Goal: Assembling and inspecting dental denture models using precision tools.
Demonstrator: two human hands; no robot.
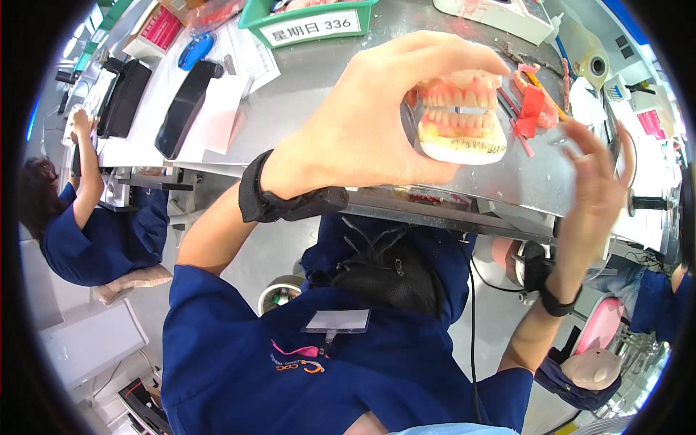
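My left hand [362, 123] is closed round a dental model [464, 116], thumb below and fingers over the top. The model has a white plaster base with handwriting on it. Two rows of teeth sit in pink and yellowish wax, facing me, with a small gap between the rows at the front. Off to the right, my right hand [598, 174] is raised over the table edge, slightly blurred, fingers apart, with nothing visible in it. Pink and red wax pieces [533, 109] lie on the table between the hands, beside a yellow-handled tool [544, 87].
A metal table [319, 80] carries a green bin [308, 25] at the back. To the left are a black phone [188, 109], papers and a blue oval object [196, 51]. A white device [500, 14] stands at the back right. A co-worker [94, 225] sits at far left.
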